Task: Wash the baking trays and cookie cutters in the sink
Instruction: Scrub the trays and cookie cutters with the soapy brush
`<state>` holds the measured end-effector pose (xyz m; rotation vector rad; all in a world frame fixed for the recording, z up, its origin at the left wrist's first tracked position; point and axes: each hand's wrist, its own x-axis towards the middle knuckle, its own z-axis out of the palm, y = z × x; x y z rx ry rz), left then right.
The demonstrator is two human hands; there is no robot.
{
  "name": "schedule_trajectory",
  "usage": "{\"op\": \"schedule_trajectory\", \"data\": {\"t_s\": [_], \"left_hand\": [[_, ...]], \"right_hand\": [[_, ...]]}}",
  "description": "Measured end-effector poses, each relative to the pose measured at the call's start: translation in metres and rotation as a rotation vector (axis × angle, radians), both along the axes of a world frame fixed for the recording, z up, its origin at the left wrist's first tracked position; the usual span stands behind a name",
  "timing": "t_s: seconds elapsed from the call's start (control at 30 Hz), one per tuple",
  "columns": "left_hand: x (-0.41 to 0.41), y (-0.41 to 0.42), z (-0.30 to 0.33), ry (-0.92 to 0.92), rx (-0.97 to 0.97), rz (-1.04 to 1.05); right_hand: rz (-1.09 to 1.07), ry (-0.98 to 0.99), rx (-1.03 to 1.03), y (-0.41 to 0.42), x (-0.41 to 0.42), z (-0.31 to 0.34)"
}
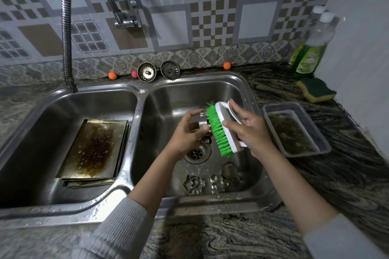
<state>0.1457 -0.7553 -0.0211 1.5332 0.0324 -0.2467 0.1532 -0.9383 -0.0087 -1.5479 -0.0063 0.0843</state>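
Over the right sink basin (237, 94), my left hand (185, 132) grips a metal cookie cutter (203, 125). My right hand (250, 130) holds a white scrubbing brush (224, 128) by its handle, its green bristles pressed against the cutter. Three more cookie cutters lie on the basin floor near the front: one (193, 184), another (219, 183), a third (229, 170). A stack of stained baking trays (94, 149) leans in the left basin (31, 132).
A flexible faucet hose (67, 27) rises at the back left. Two drain strainers (146, 72) and small coloured balls sit behind the sink. On the right counter are a clear container of dirty water (294, 130), a sponge (315, 89) and dish soap bottles (313, 48).
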Motion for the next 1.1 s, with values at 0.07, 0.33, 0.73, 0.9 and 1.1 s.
{"op": "schedule_trajectory", "data": {"t_s": [0.07,0.33,0.73,0.9,1.1], "left_hand": [[-0.001,-0.003,0.001,-0.021,-0.047,0.018],[0.005,0.006,0.008,-0.126,-0.119,0.217],[-0.004,0.004,0.005,-0.182,-0.171,0.230],[-0.012,0.010,-0.005,-0.086,-0.240,0.288],[0.000,0.010,0.016,-0.085,-0.373,0.353]], "right_hand": [[-0.007,-0.025,0.004,0.001,0.004,0.003],[0.050,0.042,0.094,0.016,-0.011,-0.013],[-0.035,0.018,0.151,0.038,-0.006,0.001],[0.014,0.034,0.092,0.023,0.003,0.012],[-0.082,0.062,0.169,0.059,0.001,0.015]]}}
